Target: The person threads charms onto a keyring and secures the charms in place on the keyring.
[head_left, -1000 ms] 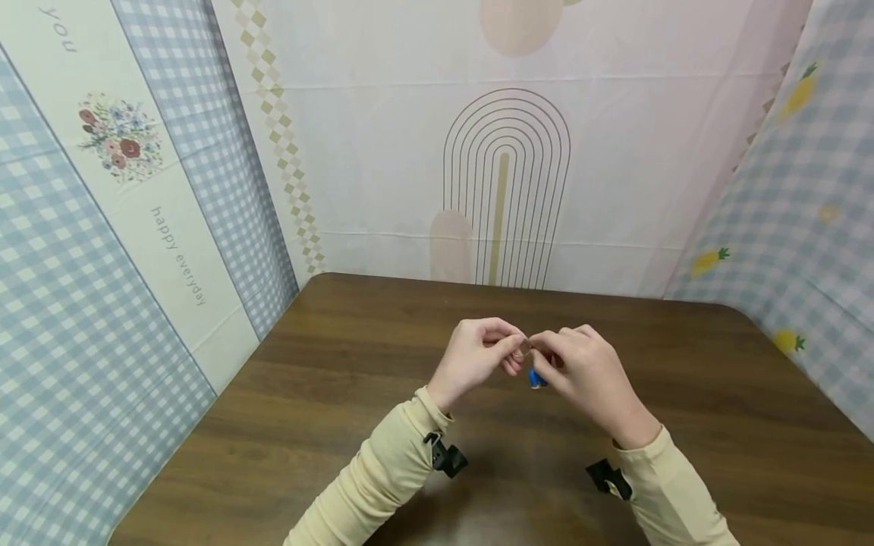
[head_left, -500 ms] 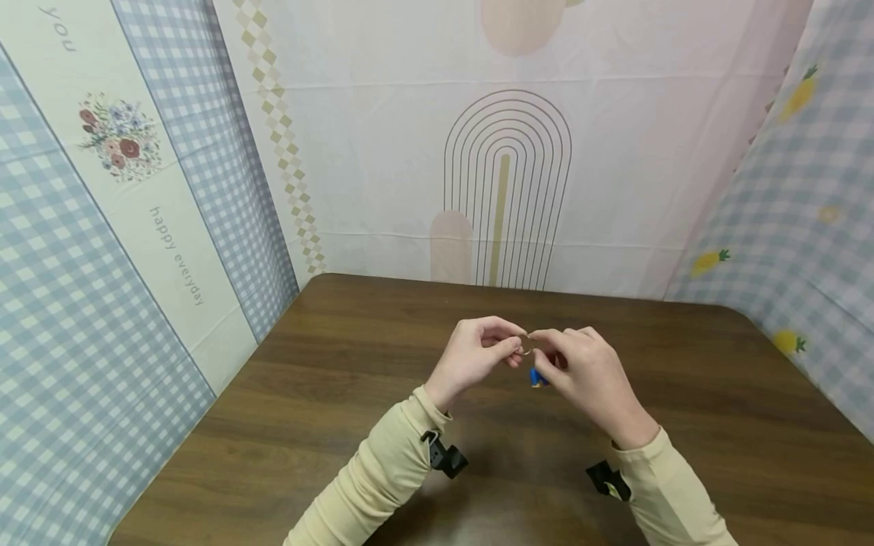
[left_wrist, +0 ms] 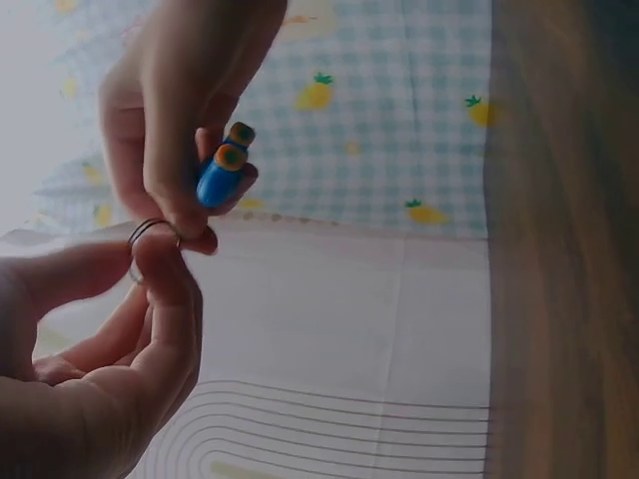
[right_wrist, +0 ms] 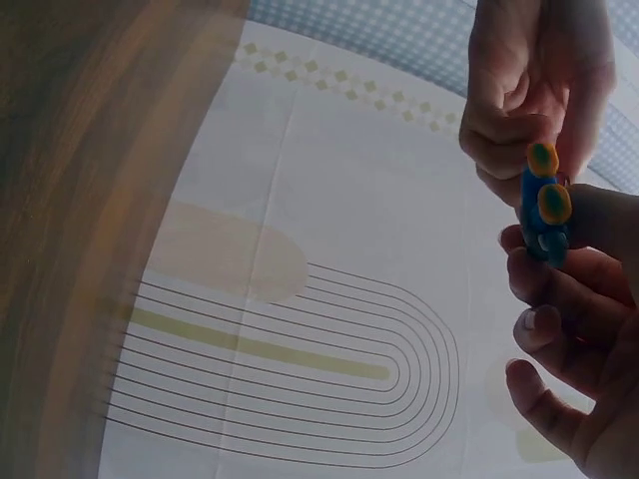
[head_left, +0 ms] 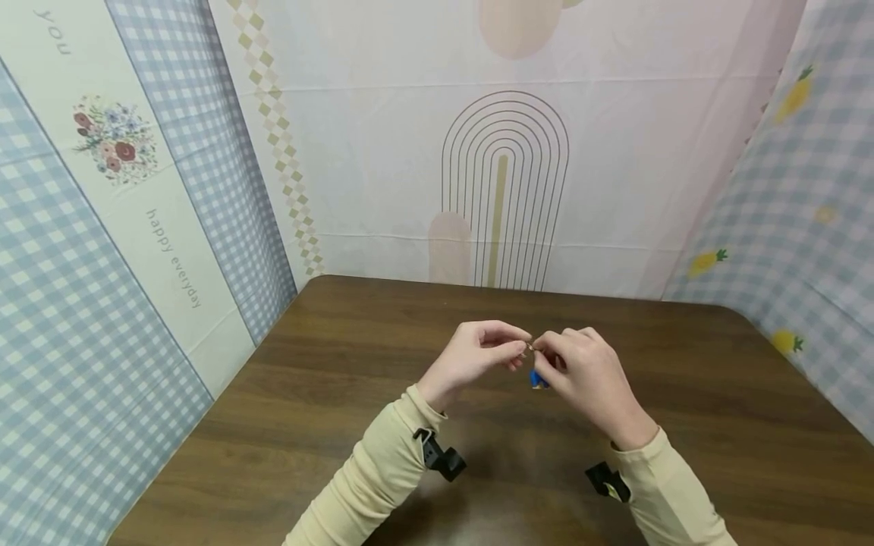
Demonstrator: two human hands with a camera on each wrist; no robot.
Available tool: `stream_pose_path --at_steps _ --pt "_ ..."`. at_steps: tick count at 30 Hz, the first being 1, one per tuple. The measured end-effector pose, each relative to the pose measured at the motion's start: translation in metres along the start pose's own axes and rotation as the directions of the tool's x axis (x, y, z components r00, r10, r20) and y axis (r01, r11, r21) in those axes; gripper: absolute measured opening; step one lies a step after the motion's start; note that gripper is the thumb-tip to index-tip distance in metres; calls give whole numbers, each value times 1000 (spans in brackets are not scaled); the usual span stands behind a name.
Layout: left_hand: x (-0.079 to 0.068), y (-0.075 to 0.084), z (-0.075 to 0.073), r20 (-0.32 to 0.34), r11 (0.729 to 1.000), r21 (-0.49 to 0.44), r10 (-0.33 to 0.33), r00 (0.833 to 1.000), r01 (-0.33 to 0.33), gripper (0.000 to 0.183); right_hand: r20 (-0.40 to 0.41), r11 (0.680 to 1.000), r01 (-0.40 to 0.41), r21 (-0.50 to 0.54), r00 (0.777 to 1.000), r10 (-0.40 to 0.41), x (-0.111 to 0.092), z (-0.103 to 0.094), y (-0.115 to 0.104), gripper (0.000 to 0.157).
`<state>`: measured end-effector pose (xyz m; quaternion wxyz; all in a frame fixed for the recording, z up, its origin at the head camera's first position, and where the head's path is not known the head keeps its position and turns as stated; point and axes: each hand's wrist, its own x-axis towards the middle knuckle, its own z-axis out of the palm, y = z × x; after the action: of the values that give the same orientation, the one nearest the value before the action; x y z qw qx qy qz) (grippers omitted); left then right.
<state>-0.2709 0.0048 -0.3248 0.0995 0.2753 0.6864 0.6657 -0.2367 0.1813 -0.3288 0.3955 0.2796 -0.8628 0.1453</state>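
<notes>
Thumb and forefinger of my left hand (head_left: 471,356) pinch a thin metal split ring (left_wrist: 134,238), seen edge-on as doubled wire in the left wrist view. Facing it, my right hand (head_left: 583,371) has its thumb and forefinger pinched at the ring's other side, fingertips of both hands almost meeting. A small blue keychain figure (right_wrist: 534,215) with two orange-and-green round ends hangs at the right hand's fingers; in the head view only a bit of the blue figure (head_left: 538,379) shows below them. The right fingers hide where ring and figure join.
Both hands are raised over a brown wooden table (head_left: 328,425). Patterned cloths hang around it: a white cloth (head_left: 375,167) with arches behind, blue checked cloths at left and right. Each sleeve carries a black wrist camera mount (head_left: 440,455).
Half a second ago the ring showed as a wider loop between the hands; now it is turned and mostly covered by fingertips. The left hand has come slightly closer to the right.
</notes>
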Motion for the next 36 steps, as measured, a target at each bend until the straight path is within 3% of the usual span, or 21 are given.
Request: stream_pose_path --at_steps 4,11,15,20,27,31,36 --pt "0 1 0 -14 1000 0 6 1000 -6 24 -36 1000 0 28 999 1 1 1 1 6" --pt "-6 13 4 -121 997 70 41 992 -33 20 -66 999 18 39 998 -15 0 3 2 15" --pt "-10 19 5 -88 992 117 54 995 -44 18 -50 999 34 26 998 -33 0 3 3 10" --pt "-5 10 4 -47 993 112 30 998 -25 21 -53 1000 22 5 998 -22 -1 3 4 9" --pt "2 -2 7 -131 997 50 56 990 -50 21 -100 1000 12 16 995 -11 -1 4 6 8" --pt "4 -2 6 -165 995 89 65 984 -51 17 -97 999 28 22 995 -25 1 4 6 12" --pt "4 -1 5 -136 985 171 63 989 -39 14 -80 998 61 11 995 -60 2 3 5 16"
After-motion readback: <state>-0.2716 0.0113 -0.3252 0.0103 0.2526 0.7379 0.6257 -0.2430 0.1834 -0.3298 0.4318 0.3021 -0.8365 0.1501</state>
